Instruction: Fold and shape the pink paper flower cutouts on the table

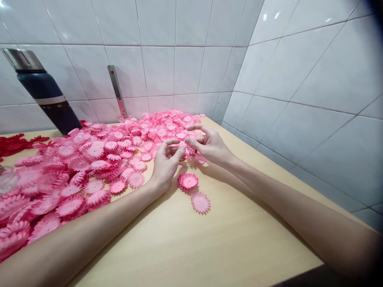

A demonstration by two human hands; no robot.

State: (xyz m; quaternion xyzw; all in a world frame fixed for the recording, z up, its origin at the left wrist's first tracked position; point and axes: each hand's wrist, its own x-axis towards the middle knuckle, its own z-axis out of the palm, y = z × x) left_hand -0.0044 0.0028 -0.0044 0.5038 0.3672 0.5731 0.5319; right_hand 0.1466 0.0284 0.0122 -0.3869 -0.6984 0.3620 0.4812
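Observation:
My left hand (167, 163) rests near the middle of the table, its fingers curled in towards the thumb. Facing it, a little above the tabletop, is my right hand (211, 145), thumb pressed to the bent fingers while the index finger reaches out. The fingertips of both hands nearly meet; whatever they pinch is too small or hidden against the pink behind. Just below the hands lies a deeper pink, layered paper-like flower (188, 181). A pale pink flat flower piece (200, 203) with a notched edge lies beside it, nearer to me.
A large heap of pink flower pieces (95, 151) covers the table's left and back. Red pieces (18, 144) lie at far left. A dark blue bottle (52, 93) stands behind the heap. A metal strip (116, 89) leans on the tiled wall (158, 67); the wooden table (185, 247) meets tiles at right.

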